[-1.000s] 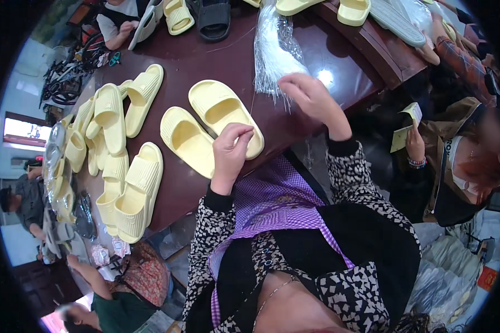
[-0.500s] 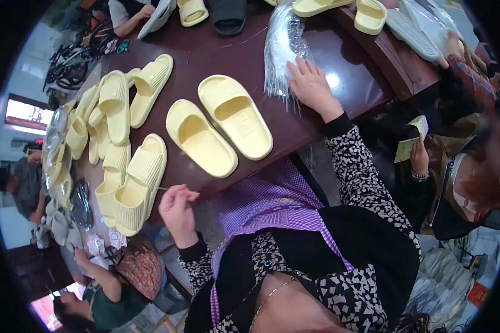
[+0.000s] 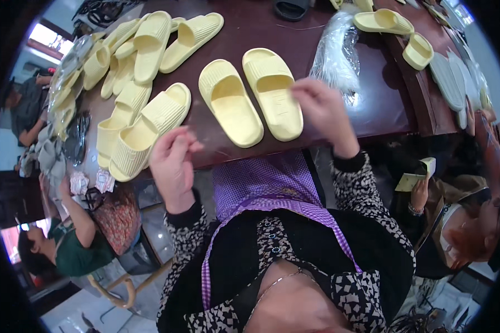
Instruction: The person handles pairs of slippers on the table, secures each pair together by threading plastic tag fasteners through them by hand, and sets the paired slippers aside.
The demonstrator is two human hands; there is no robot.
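Two pale yellow slide slippers lie side by side in front of me, a left one (image 3: pixel 233 114) and a right one (image 3: pixel 275 91), with their openings toward me. My right hand (image 3: pixel 328 114) is over the right slipper's outer edge, its fingers pinched together and slightly blurred; what they hold, if anything, is too small to make out. My left hand (image 3: pixel 175 164) is near the table's front edge, beside a ribbed yellow slipper (image 3: pixel 130 141). Its fingers are curled closed, with any content hidden. Beyond my right hand lies a bundle of thin, clear-white plastic strands (image 3: pixel 339 55).
More yellow slippers (image 3: pixel 153 47) are heaped at the left on the dark red table (image 3: pixel 228 33). Other yellow slippers (image 3: pixel 383 22) and grey ones (image 3: pixel 447 83) lie at the far right. A black slipper (image 3: pixel 290 8) is at the back. People stand at both sides; one holds a booklet (image 3: pixel 414 176).
My right hand has left the strand bundle, closed its fingers and moved left over the right slipper. My left hand stays closed near the table edge. The whole view has shifted.
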